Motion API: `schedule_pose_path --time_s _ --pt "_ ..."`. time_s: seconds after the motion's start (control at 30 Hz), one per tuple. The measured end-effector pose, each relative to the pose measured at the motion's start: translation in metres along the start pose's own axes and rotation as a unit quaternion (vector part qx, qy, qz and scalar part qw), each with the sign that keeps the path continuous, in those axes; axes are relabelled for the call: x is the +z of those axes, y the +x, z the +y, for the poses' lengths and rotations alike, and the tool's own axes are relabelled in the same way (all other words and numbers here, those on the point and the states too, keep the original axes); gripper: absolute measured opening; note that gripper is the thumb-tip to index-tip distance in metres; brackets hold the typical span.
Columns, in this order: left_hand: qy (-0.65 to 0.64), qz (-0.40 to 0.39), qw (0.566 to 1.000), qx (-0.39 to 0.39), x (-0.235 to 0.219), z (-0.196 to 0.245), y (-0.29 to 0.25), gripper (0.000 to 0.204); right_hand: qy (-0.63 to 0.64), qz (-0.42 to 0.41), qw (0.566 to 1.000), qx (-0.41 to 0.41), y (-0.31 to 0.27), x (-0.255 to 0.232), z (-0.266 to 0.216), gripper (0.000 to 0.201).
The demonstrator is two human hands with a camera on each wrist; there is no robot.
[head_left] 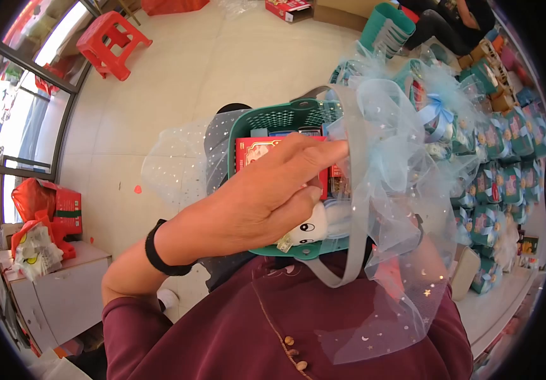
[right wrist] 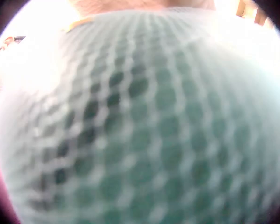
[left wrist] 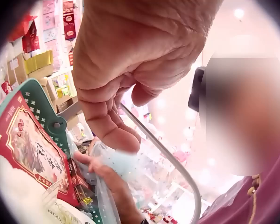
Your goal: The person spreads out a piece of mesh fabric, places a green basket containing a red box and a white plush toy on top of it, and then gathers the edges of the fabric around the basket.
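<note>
A green plastic basket [head_left: 240,126] rests against the person's front, holding a red box [head_left: 251,147] with gold trim and a white plush toy [head_left: 314,221] with drawn eyes. From the left, the left hand [head_left: 266,183] reaches across it and grips the grey handle [head_left: 355,240] between thumb and curled fingers. Pale blue tulle [head_left: 387,152] with gold and silver specks is bunched at the handle and hangs down the basket's right side. The right hand [left wrist: 109,179] is at that side against the tulle, fingertips near the rim; I cannot tell whether it pinches anything.
Several finished baskets [head_left: 491,183] with blue bows are stacked along the right. Empty green baskets [head_left: 387,28] stand nested at the back, near another seated person [head_left: 453,28]. A red stool [head_left: 111,44] is on the tiled floor, and a low cabinet [head_left: 64,291] with bags stands left.
</note>
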State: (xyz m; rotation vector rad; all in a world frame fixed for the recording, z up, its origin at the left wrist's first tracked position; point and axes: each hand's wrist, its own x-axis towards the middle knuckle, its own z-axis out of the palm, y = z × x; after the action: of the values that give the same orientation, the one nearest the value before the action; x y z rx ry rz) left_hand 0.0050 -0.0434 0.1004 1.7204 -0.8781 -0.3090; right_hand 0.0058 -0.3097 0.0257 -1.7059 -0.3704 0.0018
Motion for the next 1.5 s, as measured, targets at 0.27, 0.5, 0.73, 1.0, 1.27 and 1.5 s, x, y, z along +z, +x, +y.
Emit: schedule_pose_path --time_s 0.27,0.5,0.73,1.0,1.27,1.5 --pt "0.227 0.052 0.971 0.05 0.027 -0.006 0.023 0.087 0.01 0.0 1.0 -0.011 -0.005 0.01 -0.007 0.035" --pt "0.284 0.056 0.954 0.073 0.048 0.003 0.041 0.09 0.015 -0.008 1.0 -0.015 -0.012 0.013 -0.014 0.036" --pt "0.276 0.011 0.959 0.066 0.038 0.009 0.041 0.06 -0.016 -0.051 0.998 -0.03 -0.018 -0.005 -0.034 0.037" --pt "0.355 -0.01 0.928 0.11 0.035 0.01 0.041 0.043 -0.093 -0.051 0.994 -0.001 -0.013 -0.043 -0.083 0.038" --pt "0.384 -0.066 0.92 0.049 0.034 0.018 0.047 0.042 -0.368 -0.097 0.897 -0.225 -0.009 -0.019 -0.111 0.045" --pt "0.26 0.016 0.965 0.035 0.035 0.01 0.023 0.049 -0.408 -0.06 0.886 -0.211 -0.01 -0.022 -0.108 0.034"
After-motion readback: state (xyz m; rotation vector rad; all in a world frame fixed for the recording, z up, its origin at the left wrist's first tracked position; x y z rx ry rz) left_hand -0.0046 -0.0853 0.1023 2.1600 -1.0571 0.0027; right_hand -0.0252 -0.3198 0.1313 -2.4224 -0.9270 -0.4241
